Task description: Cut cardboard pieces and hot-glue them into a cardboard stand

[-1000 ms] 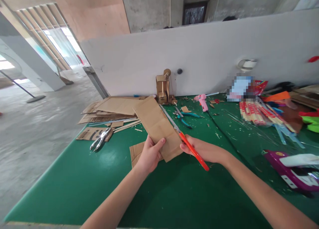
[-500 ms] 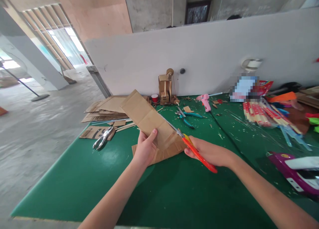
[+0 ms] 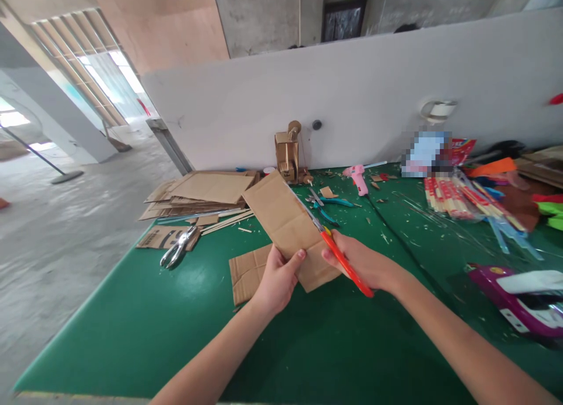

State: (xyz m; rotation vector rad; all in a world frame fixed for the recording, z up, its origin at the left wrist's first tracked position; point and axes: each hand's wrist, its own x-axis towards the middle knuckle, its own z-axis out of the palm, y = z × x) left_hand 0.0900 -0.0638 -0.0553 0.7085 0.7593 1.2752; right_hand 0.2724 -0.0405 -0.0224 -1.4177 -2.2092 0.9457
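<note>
My left hand (image 3: 279, 279) grips the lower left edge of a brown cardboard piece (image 3: 285, 214), its thumb on top. The piece is tilted above the table. In my right hand (image 3: 358, 261) is a pair of scissors (image 3: 345, 264) with red and yellow handles. Their blades lie along the right edge of the cardboard; whether they are between cuts I cannot tell. Beneath, another creased cardboard piece (image 3: 248, 270) rests on the table, partly hidden by my left hand and the held piece.
Stacked cardboard (image 3: 206, 188) and a silver hole punch (image 3: 179, 246) lie left on the green table (image 3: 132, 328). Behind are a cardboard model (image 3: 287, 155), teal pliers (image 3: 329, 202) and a pink glue gun (image 3: 358, 179). Bundled sticks (image 3: 446, 199) and a purple-white device (image 3: 514, 299) occupy the right.
My left hand and the cardboard have moved to the right, with the piece's upper end lower. The scissors have shifted slightly left, and more of the lower cardboard piece shows at left.
</note>
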